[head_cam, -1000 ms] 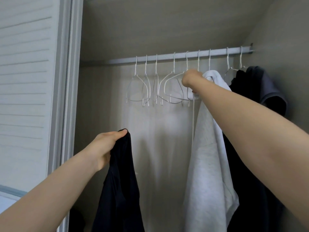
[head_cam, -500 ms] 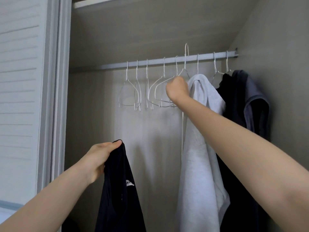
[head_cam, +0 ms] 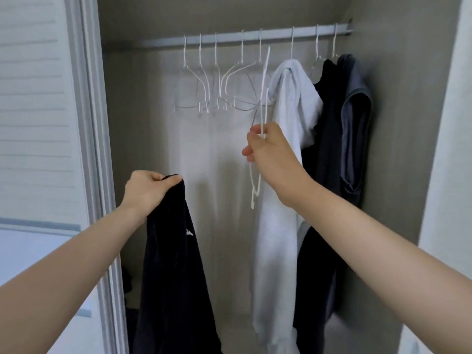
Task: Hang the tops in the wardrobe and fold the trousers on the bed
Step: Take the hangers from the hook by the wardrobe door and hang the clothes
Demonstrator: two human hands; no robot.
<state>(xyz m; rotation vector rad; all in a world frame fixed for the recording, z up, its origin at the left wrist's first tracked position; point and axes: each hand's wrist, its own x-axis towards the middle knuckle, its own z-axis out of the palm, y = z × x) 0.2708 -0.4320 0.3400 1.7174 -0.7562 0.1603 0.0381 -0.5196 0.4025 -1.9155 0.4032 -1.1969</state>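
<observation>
Right hand (head_cam: 268, 152) has come down from the rail (head_cam: 245, 37) since the earlier frames, now below the row of hangers and carrying a white wire hanger (head_cam: 263, 98) clear of the rail, its hook tilted up between the empty hangers (head_cam: 217, 85) and the white top (head_cam: 286, 149); fingers curled round the wire. Left hand (head_cam: 149, 190) stays low at the wardrobe's left side, gripping the upper edge of a black top (head_cam: 173, 264) that hangs straight down from it. Open room: a wide gap of bare back wall between the black top and the white top, below the empty hangers. Five empty hangers bunched left of centre on the rail. Right end of rail holds the white top, then a black garment (head_cam: 329, 123) and a dark grey one (head_cam: 356, 123), close to the right wall. Sliding door frame (head_cam: 92, 149) just left of the left hand. Black top bears a small white mark near mid-height, too small to read. Fabric plain, dark, draped in loose folds
</observation>
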